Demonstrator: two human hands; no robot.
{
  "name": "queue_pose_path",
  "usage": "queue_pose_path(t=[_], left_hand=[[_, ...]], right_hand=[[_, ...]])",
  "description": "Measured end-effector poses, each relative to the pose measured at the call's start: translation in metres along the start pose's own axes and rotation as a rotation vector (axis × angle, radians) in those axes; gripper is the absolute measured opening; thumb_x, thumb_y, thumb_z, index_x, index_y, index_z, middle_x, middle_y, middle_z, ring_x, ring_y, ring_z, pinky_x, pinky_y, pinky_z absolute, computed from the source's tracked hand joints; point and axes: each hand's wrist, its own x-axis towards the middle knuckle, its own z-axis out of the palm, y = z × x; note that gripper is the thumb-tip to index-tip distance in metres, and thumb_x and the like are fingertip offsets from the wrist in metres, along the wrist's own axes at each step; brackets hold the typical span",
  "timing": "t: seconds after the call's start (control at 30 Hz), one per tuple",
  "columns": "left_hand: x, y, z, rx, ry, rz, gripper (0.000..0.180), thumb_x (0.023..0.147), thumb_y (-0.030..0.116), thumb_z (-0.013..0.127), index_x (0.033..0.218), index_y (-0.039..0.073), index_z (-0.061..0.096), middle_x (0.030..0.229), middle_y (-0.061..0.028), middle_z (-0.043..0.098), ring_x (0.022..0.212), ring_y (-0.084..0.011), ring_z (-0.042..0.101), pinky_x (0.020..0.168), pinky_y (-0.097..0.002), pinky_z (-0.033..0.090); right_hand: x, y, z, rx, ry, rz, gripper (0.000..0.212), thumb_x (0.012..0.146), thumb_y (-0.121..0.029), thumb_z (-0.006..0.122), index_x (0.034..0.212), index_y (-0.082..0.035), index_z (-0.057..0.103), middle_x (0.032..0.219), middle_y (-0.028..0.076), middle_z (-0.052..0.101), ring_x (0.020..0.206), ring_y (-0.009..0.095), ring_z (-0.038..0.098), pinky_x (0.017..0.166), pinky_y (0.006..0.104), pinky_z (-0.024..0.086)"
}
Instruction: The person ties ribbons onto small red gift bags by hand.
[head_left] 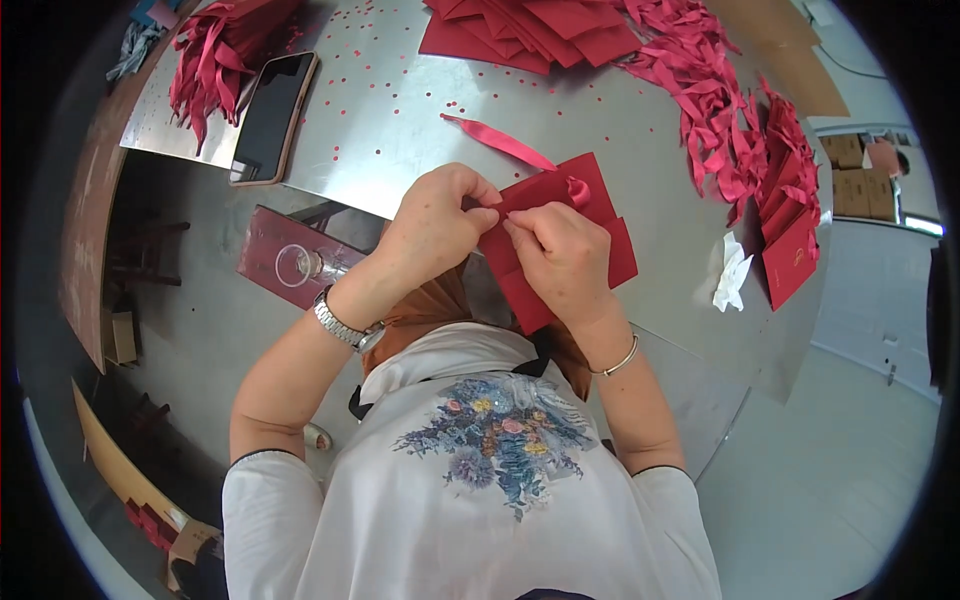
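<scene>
A red paper envelope (622, 252) with its flap unfolded lies tilted at the table's near edge, between me and the tabletop. My left hand (440, 215) is closed in a pinch at the envelope's upper left edge. Close beside it, my right hand (565, 255) also pinches, its thumb and fingertips at the same edge and its knuckles over the paper. Whether a ribbon end is between the fingertips is too small to tell. A pink-red ribbon (505, 145) runs from the envelope onto the table, and a short loop of ribbon (578, 191) shows on the paper.
The metal table (400, 130) carries scattered red paper dots, a phone (272, 118), stacked red envelopes (530, 30) and a ribboned bunch (212, 70). Ribbons (715, 130), finished-looking red envelopes (785, 260) and crumpled white tissue (733, 272) lie right. A clear cup (297, 265) stands on a stool.
</scene>
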Motion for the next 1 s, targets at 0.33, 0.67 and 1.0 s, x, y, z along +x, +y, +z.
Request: queue_pose_path(t=[0.33, 0.67, 1.0], left_hand=[[0.003, 0.001, -0.001, 0.237, 0.017, 0.153, 0.012, 0.077, 0.001, 0.066, 0.089, -0.003, 0.063, 0.084, -0.0109, 0.064, 0.076, -0.0198, 0.062, 0.07, -0.0316, 0.051], [-0.001, 0.013, 0.006, 0.261, 0.056, 0.185, 0.014, 0.077, 0.006, 0.069, 0.087, -0.002, 0.064, 0.082, -0.0122, 0.063, 0.077, -0.023, 0.062, 0.071, -0.0333, 0.05], [0.008, 0.02, 0.001, -0.043, -0.061, -0.066, 0.022, 0.076, 0.008, 0.071, 0.095, -0.003, 0.066, 0.089, -0.0142, 0.066, 0.081, -0.0221, 0.064, 0.073, -0.0333, 0.051]], right_hand=[[0.009, -0.012, 0.0, -0.325, -0.216, -0.08, 0.008, 0.075, -0.005, 0.062, 0.073, -0.007, 0.055, 0.068, 0.009, 0.058, 0.06, 0.025, 0.062, 0.052, 0.0364, 0.049], [0.011, -0.007, -0.012, -0.188, -0.192, 0.018, 0.008, 0.08, -0.003, 0.067, 0.084, -0.003, 0.061, 0.075, 0.012, 0.064, 0.07, 0.029, 0.064, 0.061, 0.0378, 0.052], [-0.017, 0.012, -0.025, 0.114, 0.071, -0.04, 0.016, 0.085, -0.002, 0.065, 0.101, -0.002, 0.063, 0.087, 0.012, 0.066, 0.075, 0.027, 0.065, 0.067, 0.0342, 0.053]])
